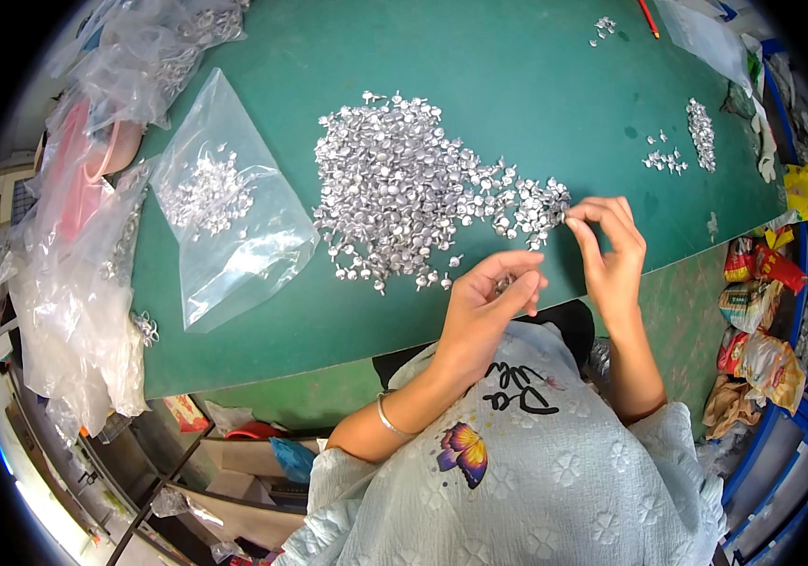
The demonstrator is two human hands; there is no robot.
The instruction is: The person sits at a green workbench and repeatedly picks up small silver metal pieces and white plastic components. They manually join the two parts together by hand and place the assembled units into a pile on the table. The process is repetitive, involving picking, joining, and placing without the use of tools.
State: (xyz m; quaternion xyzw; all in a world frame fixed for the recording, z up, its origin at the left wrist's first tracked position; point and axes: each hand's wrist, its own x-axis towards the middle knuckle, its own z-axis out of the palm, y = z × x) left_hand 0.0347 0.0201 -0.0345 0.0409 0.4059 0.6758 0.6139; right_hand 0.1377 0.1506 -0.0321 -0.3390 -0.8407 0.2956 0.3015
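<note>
A large heap of small silver metal pieces with round heads and short stems lies on the green table, with a narrower tail trailing right. My left hand is curled just in front of this tail, palm inward, around a few of the pieces; its fingers partly hide them. At the tail's right end, my right hand pinches with thumb and forefinger. One of the silver pieces appears to be between those fingertips, though it is hard to separate from the pile behind.
Left of the heap lies a clear plastic bag with more pieces inside. Crumpled bags and a pink container crowd the left edge. Small clusters and a red pen lie far right. Colourful packets hang beyond the table.
</note>
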